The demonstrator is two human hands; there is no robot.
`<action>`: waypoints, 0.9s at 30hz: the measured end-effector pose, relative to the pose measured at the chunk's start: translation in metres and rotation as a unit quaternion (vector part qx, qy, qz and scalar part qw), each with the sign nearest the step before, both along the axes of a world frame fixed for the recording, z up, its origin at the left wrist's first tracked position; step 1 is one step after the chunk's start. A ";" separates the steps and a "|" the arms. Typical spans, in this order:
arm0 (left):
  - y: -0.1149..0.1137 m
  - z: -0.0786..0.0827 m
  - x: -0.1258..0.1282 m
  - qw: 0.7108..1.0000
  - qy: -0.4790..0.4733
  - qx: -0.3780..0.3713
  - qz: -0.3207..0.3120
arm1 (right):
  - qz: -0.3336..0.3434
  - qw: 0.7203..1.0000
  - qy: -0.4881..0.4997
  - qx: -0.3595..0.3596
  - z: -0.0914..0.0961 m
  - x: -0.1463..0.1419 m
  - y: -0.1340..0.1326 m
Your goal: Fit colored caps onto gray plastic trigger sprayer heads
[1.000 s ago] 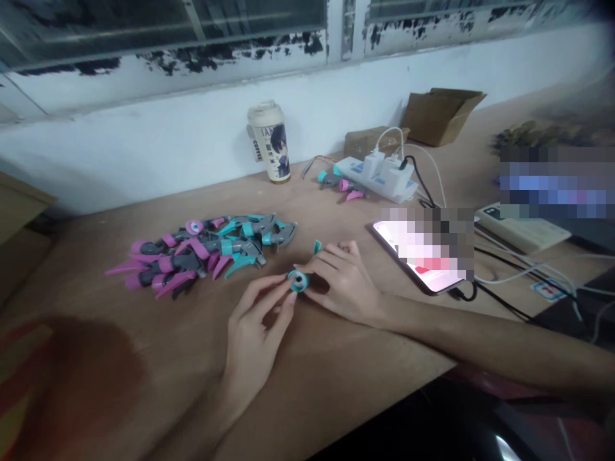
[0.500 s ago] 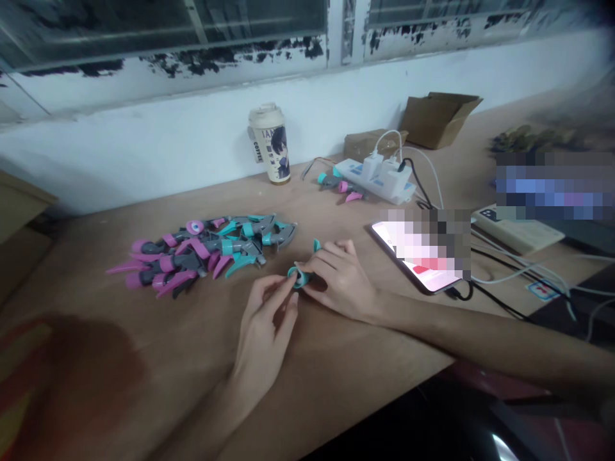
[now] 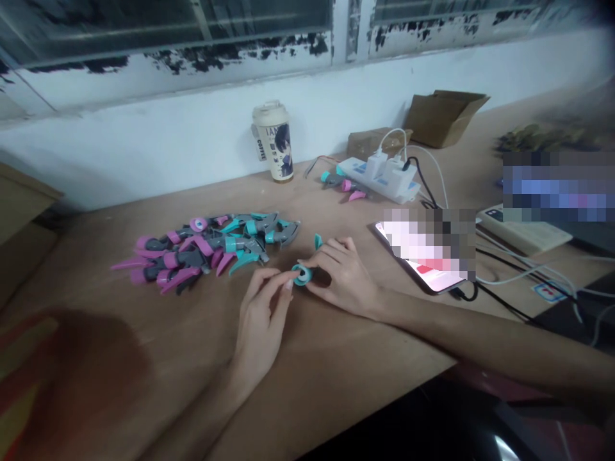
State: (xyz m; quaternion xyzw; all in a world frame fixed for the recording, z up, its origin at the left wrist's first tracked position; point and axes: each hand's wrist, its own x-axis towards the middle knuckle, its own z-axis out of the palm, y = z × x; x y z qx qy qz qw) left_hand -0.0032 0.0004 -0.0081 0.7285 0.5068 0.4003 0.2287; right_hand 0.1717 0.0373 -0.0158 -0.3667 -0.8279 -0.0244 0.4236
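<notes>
My right hand is closed around a teal and grey trigger spray head, whose round collar opening faces left. The teal trigger tip pokes out above the fingers, and the grey body is mostly hidden by them. At the collar's left rim is my left hand, thumb and index fingertips pinched together. Whatever may be between those fingertips is too small to make out. To the left lies a pile of pink, teal and grey trigger spray heads.
A phone lies right of my right hand, its cable running right. Behind are a white power strip with plugs, more spray heads, a coffee tumbler and an open cardboard box. A beige power bank sits farther right.
My left index fingertip has drawn back from the collar opening to its left rim, and the thumb has come up against it. The right hand keeps its hold on the spray head.
</notes>
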 end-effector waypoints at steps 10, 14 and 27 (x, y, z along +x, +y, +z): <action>0.007 0.004 -0.007 0.999 0.048 0.016 -0.017 | 0.113 0.965 0.131 -0.196 0.000 -0.001 -0.003; 0.009 0.003 -0.013 0.988 0.121 0.099 -0.019 | 0.174 0.915 0.188 -0.311 0.000 0.000 -0.007; 0.010 0.002 -0.011 0.964 0.161 0.211 -0.028 | 0.280 0.689 0.407 -0.530 -0.002 -0.009 0.000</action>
